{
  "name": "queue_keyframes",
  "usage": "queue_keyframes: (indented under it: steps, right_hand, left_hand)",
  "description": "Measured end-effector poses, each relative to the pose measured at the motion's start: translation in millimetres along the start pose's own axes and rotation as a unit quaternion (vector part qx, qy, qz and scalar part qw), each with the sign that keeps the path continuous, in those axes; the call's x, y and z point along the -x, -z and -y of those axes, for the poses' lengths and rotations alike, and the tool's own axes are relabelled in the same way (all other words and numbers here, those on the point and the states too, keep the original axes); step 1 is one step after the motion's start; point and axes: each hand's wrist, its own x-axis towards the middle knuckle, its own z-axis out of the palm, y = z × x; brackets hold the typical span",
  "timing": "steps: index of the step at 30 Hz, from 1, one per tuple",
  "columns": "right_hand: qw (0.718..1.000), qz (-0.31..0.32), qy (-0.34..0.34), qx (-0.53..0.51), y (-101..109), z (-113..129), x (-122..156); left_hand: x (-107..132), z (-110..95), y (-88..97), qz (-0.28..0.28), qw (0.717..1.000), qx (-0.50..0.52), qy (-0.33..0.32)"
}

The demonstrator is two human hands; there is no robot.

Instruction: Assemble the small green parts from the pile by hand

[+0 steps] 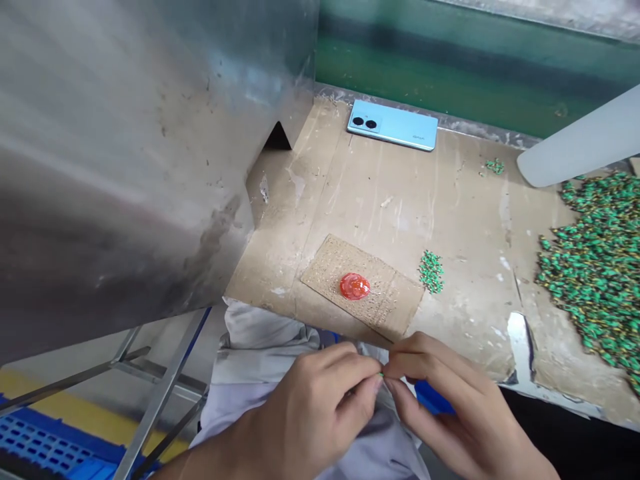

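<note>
My left hand (310, 407) and my right hand (450, 407) meet fingertip to fingertip just below the front edge of the cardboard-covered table (380, 200). Both pinch a tiny green piece (382, 375), barely visible between thumbs and forefingers. Above the hands lies a perforated cardboard pad (385, 300) with a red round object (355, 286) on it. A small cluster of green parts (431, 271) sits just right of the pad.
A large heap of green parts (595, 267) covers the table's right side. A light blue phone (393, 125) lies at the back. A metal hopper (125, 153) fills the left. A white tube (580, 143) enters from the right. A blue crate (45, 450) sits bottom left.
</note>
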Motion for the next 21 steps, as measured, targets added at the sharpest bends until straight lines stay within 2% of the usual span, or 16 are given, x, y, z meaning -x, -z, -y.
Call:
queue_keyframes:
  steps: [3,6,9,11,13,15,17,21]
  right_hand:
    - [0.999,0.007,-0.018,-0.03,-3,-1,-3]
    - [0.999,-0.028,-0.03,-0.016,-4,-8,-4]
    - [0.989,-0.112,-0.08,0.06,-3,-20,-2]
    - [0.972,-0.155,-0.143,0.105,-2,-29,1]
    - [0.956,-0.183,-0.193,0.121,-2,-37,4]
    - [0.949,-0.207,-0.205,0.123,-4,-44,7]
    - [0.947,-0.224,-0.197,0.121,-6,-47,9]
    - [0.949,-0.234,-0.194,0.085,-11,-48,10]
  left_hand:
    - [-1,2,0.5,0.002,1.0,-0.018,0.008]
    - [1,7,3.1,-0.025,0.999,-0.02,0.007]
    - [3,16,11.0,-0.109,0.991,-0.074,0.008]
    - [4,23,19.4,-0.18,0.972,-0.149,0.025]
    - [4,30,28.5,-0.221,0.948,-0.22,0.062]
    - [2,34,36.4,-0.218,0.936,-0.256,0.105]
    - [0,35,41.8,-0.194,0.936,-0.262,0.135]
    - [0,30,45.6,-0.168,0.945,-0.239,0.146]
